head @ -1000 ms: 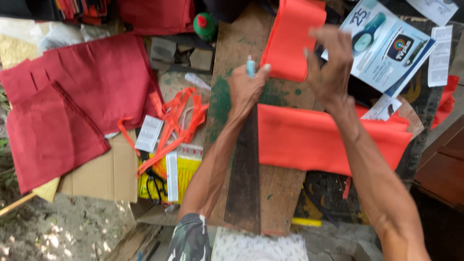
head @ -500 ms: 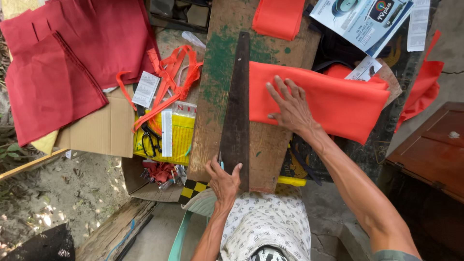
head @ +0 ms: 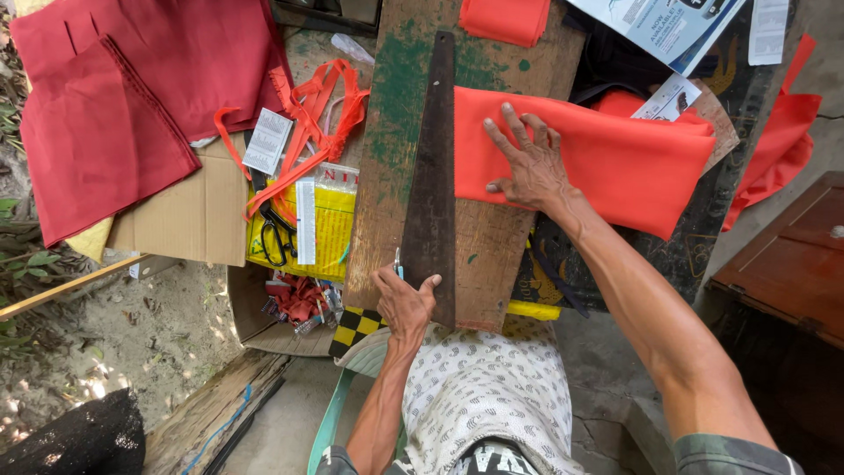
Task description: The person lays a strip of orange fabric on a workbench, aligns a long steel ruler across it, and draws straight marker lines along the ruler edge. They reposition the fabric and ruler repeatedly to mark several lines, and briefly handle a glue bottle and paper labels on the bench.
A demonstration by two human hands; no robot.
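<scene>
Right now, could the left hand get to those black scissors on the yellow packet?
Probably yes. The left hand rests at the dark straightedge's near end, and the scissors lie uncovered on the yellow packet just beside, nothing between.

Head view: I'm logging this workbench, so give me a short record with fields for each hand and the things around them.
left hand: at near end of dark straightedge, a small tool between its fingers
right hand: flat on orange fabric
surface: wooden board with green paint
left of board: yellow packet, black scissors, dark red fabric, cardboard
</scene>
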